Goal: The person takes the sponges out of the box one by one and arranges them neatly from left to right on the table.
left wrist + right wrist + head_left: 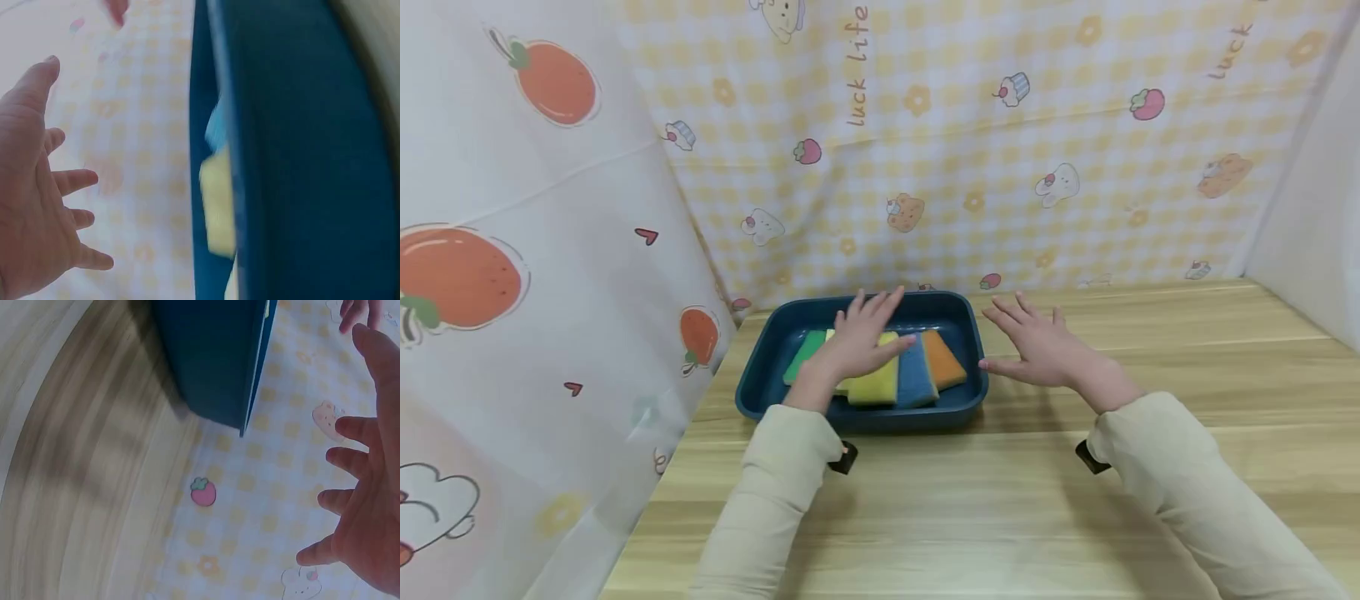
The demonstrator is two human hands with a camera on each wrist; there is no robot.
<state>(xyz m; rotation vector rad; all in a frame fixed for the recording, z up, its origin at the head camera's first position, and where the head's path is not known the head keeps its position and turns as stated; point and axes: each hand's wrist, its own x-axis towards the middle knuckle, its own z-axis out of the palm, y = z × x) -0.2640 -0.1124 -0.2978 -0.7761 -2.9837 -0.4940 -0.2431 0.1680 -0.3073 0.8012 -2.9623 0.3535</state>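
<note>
A dark blue plastic tub (pixel 880 422) stands on the table with several sponges lying side by side in it. From left to right I see a green sponge (pixel 806 354), a yellow sponge (pixel 874 387), a blue sponge (pixel 916 375) and an orange sponge (pixel 943 360); part of a pale yellow one shows behind my hand. My left hand (pixel 856 340) hovers above the tub, fingers spread, holding nothing. Just off the tub's right side, my right hand (pixel 1037 342) is held in the air with its fingers spread, also holding nothing. In the left wrist view the tub's wall hides most of the sponges.
The wood-grain table (pixel 970 517) extends in front and to the right of the tub. A yellow-checked cloth (pixel 955 167) hangs behind it, and a white printed cloth (pixel 572 275) hangs along the left side. Another pale cloth (pixel 1318 200) borders the right.
</note>
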